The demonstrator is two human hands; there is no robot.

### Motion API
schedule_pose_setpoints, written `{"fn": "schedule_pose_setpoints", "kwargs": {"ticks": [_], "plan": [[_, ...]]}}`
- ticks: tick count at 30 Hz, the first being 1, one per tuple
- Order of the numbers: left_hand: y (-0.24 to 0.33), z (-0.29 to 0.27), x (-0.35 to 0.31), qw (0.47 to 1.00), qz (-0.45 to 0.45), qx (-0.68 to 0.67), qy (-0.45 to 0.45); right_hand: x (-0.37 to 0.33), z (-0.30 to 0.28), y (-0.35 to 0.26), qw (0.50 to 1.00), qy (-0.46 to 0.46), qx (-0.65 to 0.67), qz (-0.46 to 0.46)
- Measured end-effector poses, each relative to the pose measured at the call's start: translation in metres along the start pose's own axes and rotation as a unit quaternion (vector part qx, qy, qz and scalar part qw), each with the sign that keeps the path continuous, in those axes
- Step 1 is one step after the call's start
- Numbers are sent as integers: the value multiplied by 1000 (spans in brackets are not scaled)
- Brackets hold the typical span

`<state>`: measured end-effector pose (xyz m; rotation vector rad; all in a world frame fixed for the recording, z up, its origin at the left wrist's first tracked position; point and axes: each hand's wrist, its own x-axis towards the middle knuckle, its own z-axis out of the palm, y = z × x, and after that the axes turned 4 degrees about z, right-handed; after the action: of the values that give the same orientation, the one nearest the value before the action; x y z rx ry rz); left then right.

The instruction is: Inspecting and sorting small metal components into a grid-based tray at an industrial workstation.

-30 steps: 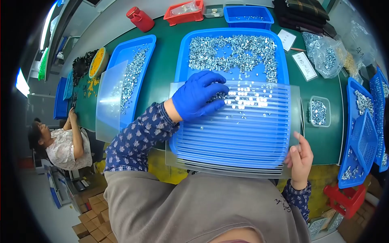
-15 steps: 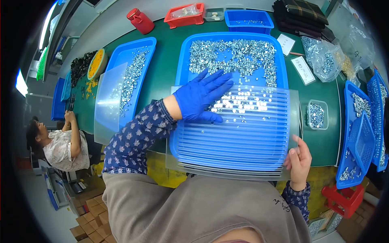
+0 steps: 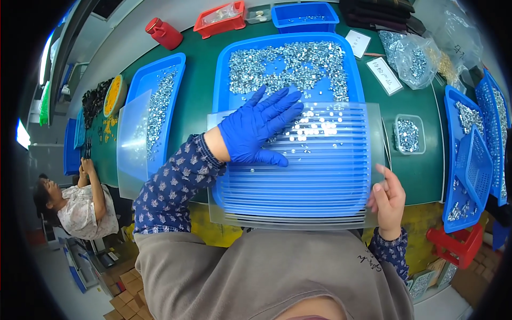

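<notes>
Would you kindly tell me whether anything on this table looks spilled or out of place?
Yes: small yellow pieces lie loose on the green table beside the yellow-filled bowl at left, so they look spilled. Shiny pieces also lie scattered on the ridged board by the gloved left hand, though that may be deliberate.

- The gloved left hand hides the part of the ribbed panel under its palm.
- Metal pieces on the panel: too small to tell their exact shape.
- Bare right hand: whether it touches the panel's edge cannot be told.
- Large blue tray: near part blurred by the panel over it.
- Dark folded cloth: cut off along the top.
</notes>
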<state>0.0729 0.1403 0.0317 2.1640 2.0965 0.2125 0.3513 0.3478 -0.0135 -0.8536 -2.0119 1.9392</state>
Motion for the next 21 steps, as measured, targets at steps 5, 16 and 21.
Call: {"fn": "schedule_pose_setpoints", "kwargs": {"ticks": [5,16,21], "plan": [[14,-9,-2,999,3,20,-34,-4,-3,-4,1000,-9,19,8],[8,-8,2,992,-16,-122,-39,-2,-3,-3,1000,-17,3,8],[7,-10,5,991,-34,-107,-67,-1,-1,-3,1000,-17,17,9]]}}
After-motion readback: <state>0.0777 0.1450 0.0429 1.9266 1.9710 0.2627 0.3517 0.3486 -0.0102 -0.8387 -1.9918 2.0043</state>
